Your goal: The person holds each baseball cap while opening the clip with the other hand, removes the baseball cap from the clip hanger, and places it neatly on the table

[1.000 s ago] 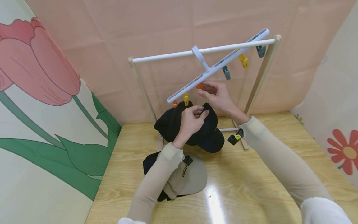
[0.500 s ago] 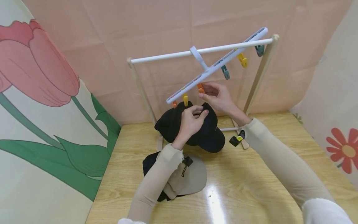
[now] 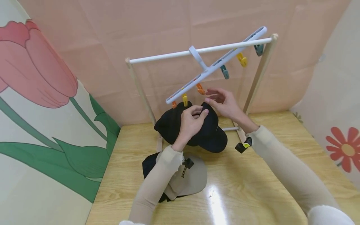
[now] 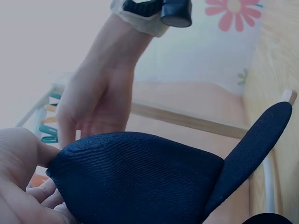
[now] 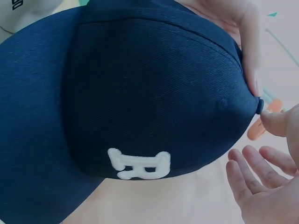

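My left hand (image 3: 191, 122) pinches the crown top of a dark navy baseball cap (image 3: 212, 134), which is held up with its brim toward the front right. A white letter patch (image 5: 142, 165) shows on the cap in the right wrist view. My right hand (image 3: 225, 104) is spread beside the crown, its thumb tip right at the cap's top button (image 5: 260, 106). Just above hangs an orange clip (image 3: 200, 89) on a pale blue hanger (image 3: 206, 72). Another dark cap (image 3: 168, 125) hangs under the yellow clip (image 3: 184, 100) and an orange end clip (image 3: 174, 104).
The hanger hooks over the white bar (image 3: 160, 57) of a wooden-legged rack. Its right half carries teal and yellow clips (image 3: 242, 60). A beige cap (image 3: 195, 178) lies on the wooden table (image 3: 253, 187) over dark headwear (image 3: 149, 164), partly behind my left forearm.
My right hand has let go of the orange clip and moved down and slightly right to the cap's crown. My left hand keeps its pinch on the cap.
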`<state>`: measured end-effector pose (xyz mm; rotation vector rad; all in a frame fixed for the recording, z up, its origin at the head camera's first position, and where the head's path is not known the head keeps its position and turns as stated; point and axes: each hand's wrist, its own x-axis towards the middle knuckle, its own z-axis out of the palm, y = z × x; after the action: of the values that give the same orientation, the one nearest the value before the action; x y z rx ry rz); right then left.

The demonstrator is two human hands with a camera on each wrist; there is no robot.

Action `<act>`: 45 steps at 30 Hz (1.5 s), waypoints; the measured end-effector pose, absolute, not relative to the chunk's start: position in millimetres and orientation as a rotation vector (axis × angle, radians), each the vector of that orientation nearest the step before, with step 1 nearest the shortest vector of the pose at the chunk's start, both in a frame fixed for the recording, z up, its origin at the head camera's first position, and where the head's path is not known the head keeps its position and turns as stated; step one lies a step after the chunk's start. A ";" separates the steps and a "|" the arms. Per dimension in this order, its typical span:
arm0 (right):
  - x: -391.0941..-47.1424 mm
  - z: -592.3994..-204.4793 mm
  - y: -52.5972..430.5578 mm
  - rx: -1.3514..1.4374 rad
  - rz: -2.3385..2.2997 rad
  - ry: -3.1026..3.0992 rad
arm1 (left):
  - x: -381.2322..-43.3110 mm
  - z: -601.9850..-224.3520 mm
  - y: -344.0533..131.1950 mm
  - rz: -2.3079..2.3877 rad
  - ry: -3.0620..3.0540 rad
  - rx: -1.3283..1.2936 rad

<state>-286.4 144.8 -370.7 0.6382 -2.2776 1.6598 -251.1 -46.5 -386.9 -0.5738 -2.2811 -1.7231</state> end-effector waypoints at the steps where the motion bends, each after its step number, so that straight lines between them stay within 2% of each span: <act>1: -284.9 -371.8 145.4 0.624 1.657 -2.286 | -250.4 -386.6 -47.2 -1.728 -2.275 -0.571; 13: -263.3 -387.6 171.8 0.515 1.631 -2.349 | -246.2 -383.1 -48.8 -1.765 -2.225 -0.570; 20: -257.1 -406.5 190.1 0.536 1.604 -2.360 | -243.7 -382.8 -47.6 -1.775 -2.222 -0.567; 35: -230.6 -450.1 224.2 0.349 1.471 -2.622 | -234.9 -388.1 -42.9 -1.806 -2.166 -0.615; 45: -216.1 -482.6 228.7 0.242 1.758 -2.709 | -229.5 -383.5 -39.9 -1.847 -2.130 -0.616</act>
<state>-216.1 228.7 -482.6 0.2423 -2.7092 1.7579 -229.5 -39.9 -383.5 -0.6165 -2.1300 -1.8473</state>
